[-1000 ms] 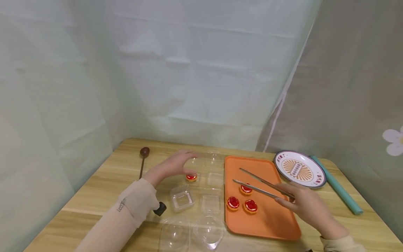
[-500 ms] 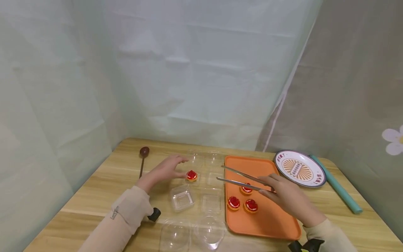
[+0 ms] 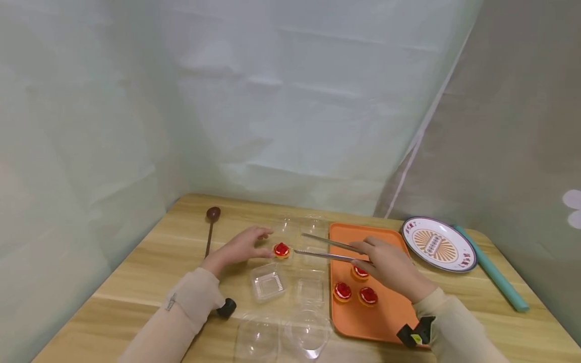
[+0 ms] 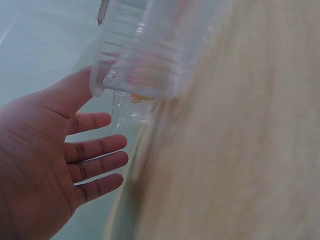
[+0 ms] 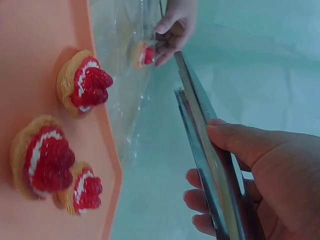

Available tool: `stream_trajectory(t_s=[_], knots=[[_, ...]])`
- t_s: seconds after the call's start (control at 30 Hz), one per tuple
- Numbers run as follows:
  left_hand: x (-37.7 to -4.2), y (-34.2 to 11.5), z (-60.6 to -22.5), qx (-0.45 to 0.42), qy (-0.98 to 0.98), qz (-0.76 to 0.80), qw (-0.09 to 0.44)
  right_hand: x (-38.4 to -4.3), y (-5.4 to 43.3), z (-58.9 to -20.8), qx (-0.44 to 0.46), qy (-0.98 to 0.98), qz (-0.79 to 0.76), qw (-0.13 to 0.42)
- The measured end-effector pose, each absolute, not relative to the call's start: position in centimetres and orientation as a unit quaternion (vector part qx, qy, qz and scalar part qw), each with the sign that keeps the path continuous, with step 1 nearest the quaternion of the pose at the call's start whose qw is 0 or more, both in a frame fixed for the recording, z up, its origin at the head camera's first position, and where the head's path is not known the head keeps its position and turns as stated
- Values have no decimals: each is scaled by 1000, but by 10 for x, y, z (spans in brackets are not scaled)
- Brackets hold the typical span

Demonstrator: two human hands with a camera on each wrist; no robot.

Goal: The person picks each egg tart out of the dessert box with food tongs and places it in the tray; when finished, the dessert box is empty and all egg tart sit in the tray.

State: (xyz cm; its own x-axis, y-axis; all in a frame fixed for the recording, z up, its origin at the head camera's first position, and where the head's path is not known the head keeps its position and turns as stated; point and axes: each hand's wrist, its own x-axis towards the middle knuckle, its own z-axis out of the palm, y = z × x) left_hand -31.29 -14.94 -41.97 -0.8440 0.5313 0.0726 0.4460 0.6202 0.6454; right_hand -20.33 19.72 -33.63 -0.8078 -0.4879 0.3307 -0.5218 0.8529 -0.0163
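Note:
My right hand (image 3: pixel 386 262) grips metal tongs (image 5: pixel 205 135), whose two arms stand apart with nothing between their tips. In the head view the tips point left, just right of a red-topped tart (image 3: pixel 282 250) in a clear plastic container. My left hand (image 4: pixel 55 145) is beside that tart, its fingers extended and holding nothing. The left wrist view shows another clear plastic box (image 4: pixel 150 45) overlapping the thumb. Three more tarts sit on the orange tray (image 3: pixel 376 322): one tart (image 3: pixel 342 291) at left, another tart (image 3: pixel 368 296) beside it, and a third tart (image 3: pixel 360 273) partly behind the tongs hand.
Several clear containers stand around, including an open box (image 3: pixel 268 285) and a round-lidded one (image 3: pixel 308 330) near the front. A brown spoon (image 3: pixel 213 214) lies left. Behind the tray's right side are a patterned plate (image 3: pixel 438 244) and a teal roll (image 3: pixel 495 272).
My right hand has carried the open tongs leftward from over the tray to near the single tart. My left hand has drawn back slightly from over that tart to its left side.

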Motion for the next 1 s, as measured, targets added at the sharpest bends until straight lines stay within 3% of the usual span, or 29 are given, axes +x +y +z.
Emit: stream_trajectory(t_s=[0.27, 1.0], knots=[[-314, -149, -425, 275, 895, 343, 70, -216, 178, -342, 253, -961, 57, 96], [-314, -148, -424, 265, 903, 333, 65, -240, 151, -340, 282, -958, 42, 19]])
